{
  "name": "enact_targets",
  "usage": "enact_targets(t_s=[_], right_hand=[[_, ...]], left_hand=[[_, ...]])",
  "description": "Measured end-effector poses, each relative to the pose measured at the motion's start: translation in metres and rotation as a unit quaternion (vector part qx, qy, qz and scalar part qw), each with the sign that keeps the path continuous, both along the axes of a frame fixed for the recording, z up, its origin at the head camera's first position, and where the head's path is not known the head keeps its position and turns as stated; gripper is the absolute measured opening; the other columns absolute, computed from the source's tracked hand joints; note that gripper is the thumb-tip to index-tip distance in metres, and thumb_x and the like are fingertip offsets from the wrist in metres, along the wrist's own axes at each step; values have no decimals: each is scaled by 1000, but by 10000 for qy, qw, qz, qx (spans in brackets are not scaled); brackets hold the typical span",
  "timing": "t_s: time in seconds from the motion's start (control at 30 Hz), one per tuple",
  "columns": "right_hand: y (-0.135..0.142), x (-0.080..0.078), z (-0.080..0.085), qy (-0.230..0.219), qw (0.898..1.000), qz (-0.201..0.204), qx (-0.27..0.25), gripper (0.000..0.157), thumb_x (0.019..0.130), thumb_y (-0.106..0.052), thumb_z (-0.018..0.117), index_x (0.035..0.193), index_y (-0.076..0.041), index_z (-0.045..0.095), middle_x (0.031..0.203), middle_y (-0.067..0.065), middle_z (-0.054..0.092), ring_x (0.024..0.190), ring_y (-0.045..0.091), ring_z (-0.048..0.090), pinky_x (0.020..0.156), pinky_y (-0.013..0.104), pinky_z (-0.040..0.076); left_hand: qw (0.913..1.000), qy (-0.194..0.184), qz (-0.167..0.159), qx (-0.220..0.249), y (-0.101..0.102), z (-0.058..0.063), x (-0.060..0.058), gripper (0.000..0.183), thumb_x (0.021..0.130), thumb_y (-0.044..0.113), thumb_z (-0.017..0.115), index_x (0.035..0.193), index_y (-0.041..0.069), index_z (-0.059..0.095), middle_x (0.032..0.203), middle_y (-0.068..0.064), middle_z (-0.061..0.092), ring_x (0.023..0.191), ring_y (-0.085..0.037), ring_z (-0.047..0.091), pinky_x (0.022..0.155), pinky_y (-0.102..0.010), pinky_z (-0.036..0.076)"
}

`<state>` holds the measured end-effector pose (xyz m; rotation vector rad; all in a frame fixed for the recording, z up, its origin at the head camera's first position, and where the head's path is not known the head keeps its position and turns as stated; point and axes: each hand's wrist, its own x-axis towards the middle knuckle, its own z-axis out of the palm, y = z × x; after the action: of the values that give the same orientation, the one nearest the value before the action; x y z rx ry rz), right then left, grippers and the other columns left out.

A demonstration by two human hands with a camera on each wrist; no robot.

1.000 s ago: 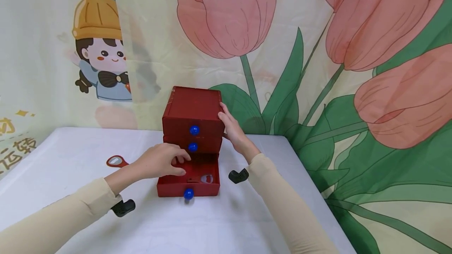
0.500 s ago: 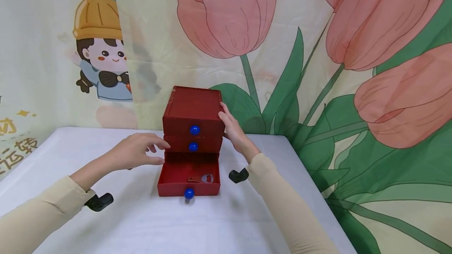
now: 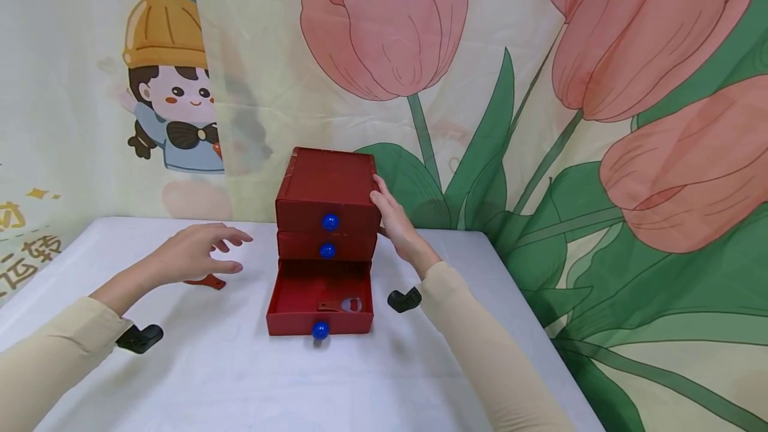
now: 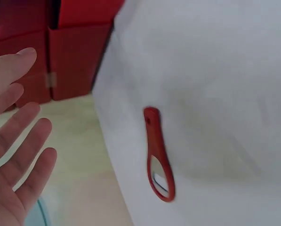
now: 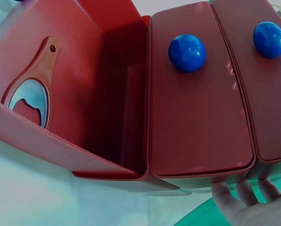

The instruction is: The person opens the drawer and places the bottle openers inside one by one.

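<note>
Red opener (image 3: 207, 281) half hidden under left hand (image 3: 191, 255)

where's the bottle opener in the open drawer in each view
Head: the opener lies flat in the open bottom drawer, centre of frame.
Left wrist: not in view; the one on the cloth there is a second opener.
Right wrist: at far left, on the drawer floor.
Shared landmark: the red cabinet, seen in all three.

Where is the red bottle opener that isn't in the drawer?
In the head view the red bottle opener lies on the white table, left of the red drawer box, just beneath the open left hand.
</note>
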<state>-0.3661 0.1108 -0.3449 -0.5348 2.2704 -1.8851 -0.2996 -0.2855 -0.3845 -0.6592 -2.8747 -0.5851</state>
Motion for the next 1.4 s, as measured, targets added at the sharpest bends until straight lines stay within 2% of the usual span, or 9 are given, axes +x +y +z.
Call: enact_targets(t_s=[0.2,0.5,0.67,0.87,1.0,1.13,1.4], right_hand=[[-1,0,0,0,10000,-35,3,62,113,-49,37,170,-42,14,174,-1,23,157,29,28,123,65,31],[-1,-1,0,40,10000,-60,-9,62,113,-49,38,170,-43,15,174,-1,24,156,29,29,123,65,32],[-1,-1,-1,32,10000,-47,-18,62,112,-50,37,170,-44,15,174,-2,23,157,28,27,123,65,32],[-2,-1,-1,21,10000,-72,1,61,113,-48,37,170,-44,14,174,-2,23,157,28,28,123,65,32],[-2,0,-2,21,10000,-76,-5,62,113,-48,37,170,-43,14,174,-2,24,156,28,29,123,64,33],[-2,0,-2,21,10000,-38,-47,62,113,-49,37,170,-43,14,174,-2,24,156,28,29,123,64,32],[-1,-1,-2,81,10000,-37,-37,63,113,-50,37,170,-43,14,174,-2,23,156,29,29,123,65,32]], left_hand=[[9996,-155,206,-108,-22,-14,-7,54,83,37,92,130,18,74,126,-9,73,104,-25,70,77,-45,61],[9985,-388,202,-333,-48,-28,-12,55,85,34,90,133,12,72,123,-13,73,105,-31,69,79,-52,60],[9972,-582,154,-451,-55,-35,-15,58,84,33,91,134,12,72,124,-16,72,107,-35,67,83,-57,59],[9954,-825,14,-484,-58,-44,-19,55,84,30,91,133,12,72,128,-17,70,119,-44,62,94,-67,54],[9931,-1021,-56,-573,-59,-51,-20,53,85,28,90,132,12,73,127,-16,70,120,-45,61,97,-71,52],[9922,-1078,-160,-611,-61,-55,-18,48,85,25,90,128,13,74,122,-12,71,115,-41,63,96,-68,54],[9937,-853,-424,-586,-64,-56,-15,41,84,22,91,121,13,76,113,-4,71,103,-29,65,89,-54,59]])
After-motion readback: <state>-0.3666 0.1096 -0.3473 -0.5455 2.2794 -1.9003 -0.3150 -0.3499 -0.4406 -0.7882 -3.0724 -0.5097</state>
